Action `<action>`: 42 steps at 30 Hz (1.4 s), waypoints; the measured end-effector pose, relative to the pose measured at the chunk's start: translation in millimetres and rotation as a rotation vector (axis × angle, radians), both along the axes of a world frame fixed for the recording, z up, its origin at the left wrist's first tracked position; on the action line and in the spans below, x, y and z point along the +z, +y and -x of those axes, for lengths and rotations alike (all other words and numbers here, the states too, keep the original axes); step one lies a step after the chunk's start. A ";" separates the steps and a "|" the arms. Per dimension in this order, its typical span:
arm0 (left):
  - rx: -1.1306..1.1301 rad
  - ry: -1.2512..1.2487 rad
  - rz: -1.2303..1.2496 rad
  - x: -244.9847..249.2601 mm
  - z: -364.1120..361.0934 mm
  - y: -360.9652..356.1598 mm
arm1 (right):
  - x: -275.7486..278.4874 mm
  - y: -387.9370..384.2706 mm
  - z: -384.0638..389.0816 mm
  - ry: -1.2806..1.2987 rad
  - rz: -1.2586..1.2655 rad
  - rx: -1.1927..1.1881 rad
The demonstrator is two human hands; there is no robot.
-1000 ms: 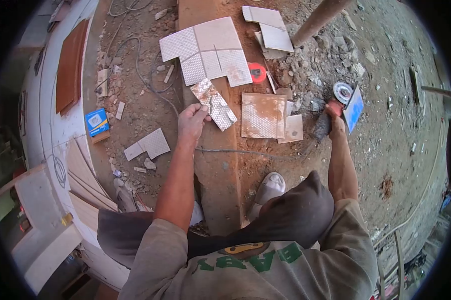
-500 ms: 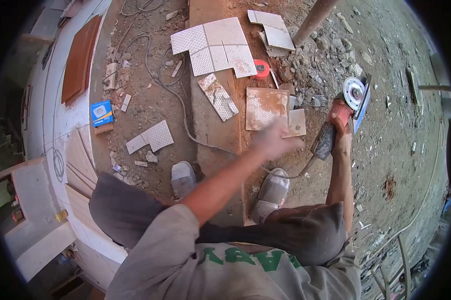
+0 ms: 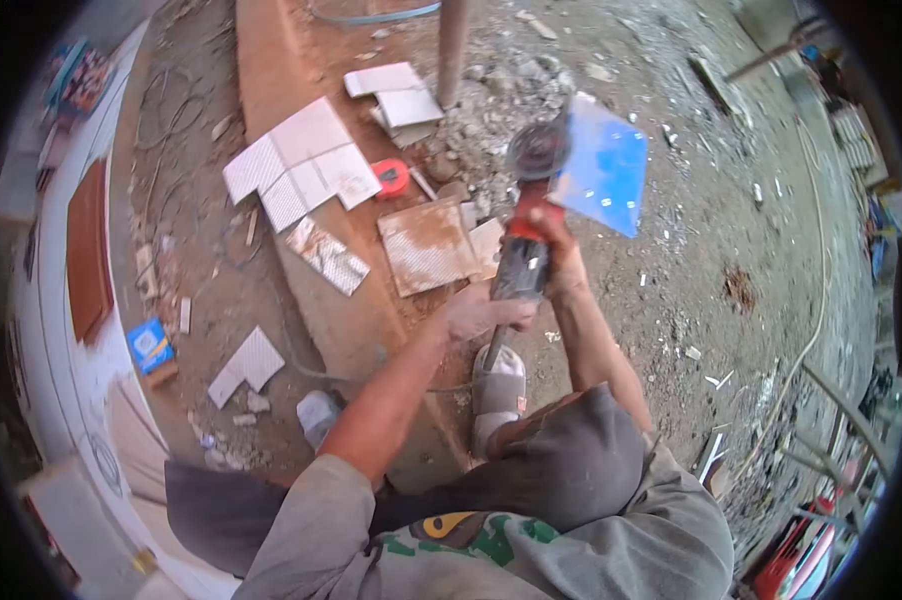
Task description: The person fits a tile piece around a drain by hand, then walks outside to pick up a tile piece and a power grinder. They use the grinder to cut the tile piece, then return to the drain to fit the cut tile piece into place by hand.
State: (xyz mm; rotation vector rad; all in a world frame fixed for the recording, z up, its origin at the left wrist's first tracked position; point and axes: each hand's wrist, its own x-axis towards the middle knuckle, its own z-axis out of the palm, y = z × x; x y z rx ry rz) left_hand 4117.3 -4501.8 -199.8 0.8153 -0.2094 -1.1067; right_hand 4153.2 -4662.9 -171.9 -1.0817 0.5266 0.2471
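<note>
My right hand is wrapped around the red front part of an angle grinder, just below its round disc. At the rear of the dark body, my left hand is closed around the grinder too. A blue-and-white flat panel stands beside the disc; whether it is fixed to the tool or held by my right hand cannot be made out. Past the hands, a dusty square tile lies near a narrow broken tile. The grinder's cord runs down toward my shoe.
Cut patterned tiles lie on the concrete strip beside a red tape measure. More tile pieces rest by a pole and rubble. A blue box and an L-shaped tile offcut are at left.
The grinder has swung leftward and more upright in view, showing the panel's blue face. My left hand has come from over the tiles onto the grinder's rear. The view has turned.
</note>
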 end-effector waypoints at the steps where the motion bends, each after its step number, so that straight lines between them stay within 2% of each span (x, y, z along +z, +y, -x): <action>1: 0.133 -0.046 -0.102 4.7 2.5 -1.6 | -8.6 2.4 -0.9 -0.034 0.067 -0.019; 2: 0.271 -0.082 -0.205 6.0 5.3 -3.6 | -18.9 5.6 -2.3 -0.091 0.251 -0.039; 5: 0.335 -0.101 -0.327 -8.1 3.5 -27.3 | -26.7 -1.6 9.6 -0.174 0.699 -0.019; 6: 0.291 -0.103 -0.252 -13.3 0.9 -30.3 | -26.0 -5.3 11.3 -0.172 0.701 -0.022; 8: 0.309 -0.072 -0.179 -9.1 -2.3 -33.8 | -27.0 -13.0 17.6 -0.151 0.244 -0.137; 9: 0.334 -0.044 -0.104 -7.4 -3.4 -36.0 | -30.3 -17.0 17.9 -0.143 0.245 -0.140; 11: 0.296 -0.026 -0.119 -9.0 -6.5 -38.6 | -38.3 -23.2 13.3 -0.097 -0.391 -0.165; 12: 0.290 -0.052 -0.078 -9.5 -6.0 -41.7 | -46.8 -25.2 11.6 -0.067 -0.497 -0.193; 13: 0.301 -0.079 -0.050 -11.2 -6.5 -40.6 | -56.0 -31.2 13.6 -0.064 -0.594 -0.057; 14: 0.325 -0.179 -0.094 -26.3 -4.3 -42.3 | -56.9 -29.7 14.1 -0.029 -0.669 -0.105; 15: 0.384 -0.240 -0.120 -31.0 0.1 -42.1 | -59.4 -30.2 16.1 -0.059 -0.640 -0.104; 16: 0.359 -0.333 -0.206 -56.9 4.4 -44.7 | -62.1 -30.0 18.0 -0.095 -0.609 -0.106; 20: 0.454 -0.403 -0.244 -45.7 13.6 -52.9 | -74.3 -38.5 29.9 -0.126 -0.666 -0.137; 23: 0.403 -0.366 -0.258 -43.2 22.1 -56.6 | -74.7 -42.4 39.1 -0.131 -0.666 -0.158; 24: 0.343 -0.376 -0.343 -53.9 26.6 -61.2 | -75.0 -43.4 42.0 -0.138 -0.639 -0.197; 26: 0.197 -0.323 -0.502 -44.2 27.7 -58.7 | -76.1 -47.4 45.1 -0.149 -0.646 -0.190; 29: 0.194 -0.388 -0.483 -24.4 20.8 -59.4 | -66.2 -46.3 45.4 -0.154 -0.628 -0.231; 30: 0.098 -0.373 -0.519 -12.0 15.3 -55.8 | -66.2 -48.7 45.7 -0.187 -0.618 -0.208; 33: 0.073 -0.393 -0.510 -9.6 11.1 -57.8 | -63.2 -47.6 42.5 -0.198 -0.579 -0.206; 34: 0.077 -0.393 -0.504 -16.3 14.3 -61.5 | -64.9 -47.7 41.2 -0.156 -0.534 -0.213; 36: 0.187 -0.382 -0.653 -34.3 18.1 -74.9 | -58.8 -47.5 38.5 -0.092 -0.502 -0.185; 37: 0.194 -0.388 -0.640 -30.0 15.5 -76.6 | -59.1 -49.8 37.5 -0.101 -0.491 -0.181; 39: 0.193 -0.424 -0.791 -25.2 18.1 -71.0 | -67.5 -50.2 43.7 -0.053 -0.419 -0.093; 42: 0.134 -0.428 -0.903 -10.0 21.4 -60.8 | -43.8 -36.0 52.9 0.016 -0.213 -0.065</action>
